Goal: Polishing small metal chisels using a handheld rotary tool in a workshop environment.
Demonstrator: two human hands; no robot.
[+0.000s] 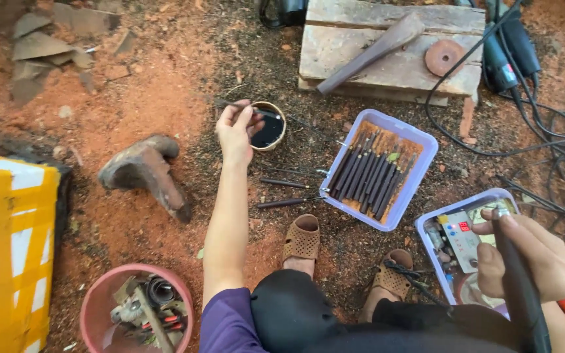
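On the ground at the left stands a pink bucket (93,307) of tools. The left hand (235,129) pinches a thin stick (246,108) in a closed grip over a small round tin (269,125) of dark liquid. Past the lilac tray (420,160) of dark bits, the right hand (531,258) has its grip closed around a black rotary tool (521,287).

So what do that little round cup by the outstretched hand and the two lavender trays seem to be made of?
The round cup beside the left hand looks like a small metal tin: thin pale rim, dark glossy liquid inside, though the material isn't certain. The tray of dark tools and the second tray near the right hand look like moulded plastic: uniform lavender colour, smooth rounded rims.
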